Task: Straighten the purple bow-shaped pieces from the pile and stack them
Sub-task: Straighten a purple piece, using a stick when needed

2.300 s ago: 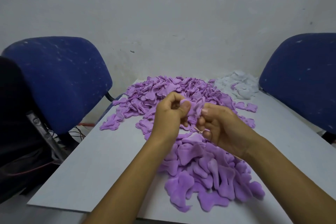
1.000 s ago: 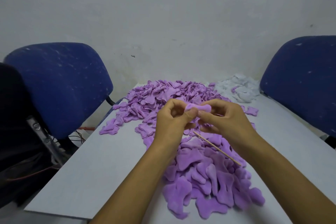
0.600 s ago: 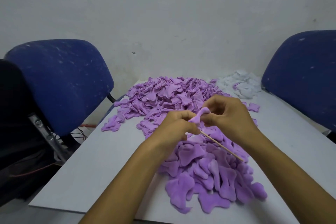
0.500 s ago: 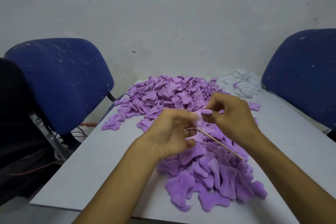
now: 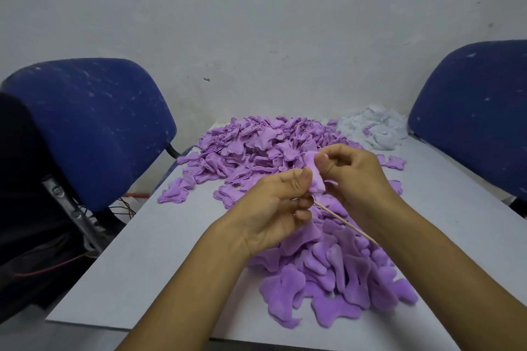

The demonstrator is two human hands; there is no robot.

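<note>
Soft, even indoor light, slightly dim and cool.

No hard shadows fall on the white table (image 5: 137, 259); only faint shade lies under the forearms. The wall (image 5: 256, 23) is flatly lit without glare. Wide-angle distortion bends both blue chairs (image 5: 94, 122) at the edges. The hands look slightly soft, the far pile blurry.

A soft lilac-purple bow-shaped fabric piece (image 5: 316, 179) is showing paler than the deeper violet plush pieces heaped nearest the camera (image 5: 336, 282). The far purple fabric pile (image 5: 256, 148) is looking pinkish-lilac. A fluffy white stuffing heap (image 5: 376, 131) is lying on the pale grey tabletop (image 5: 142, 251). Two navy-blue upholstered chair backs (image 5: 94, 125) are showing white flecks. A thin tan wooden stick (image 5: 345, 222) is crossing the violet.
</note>
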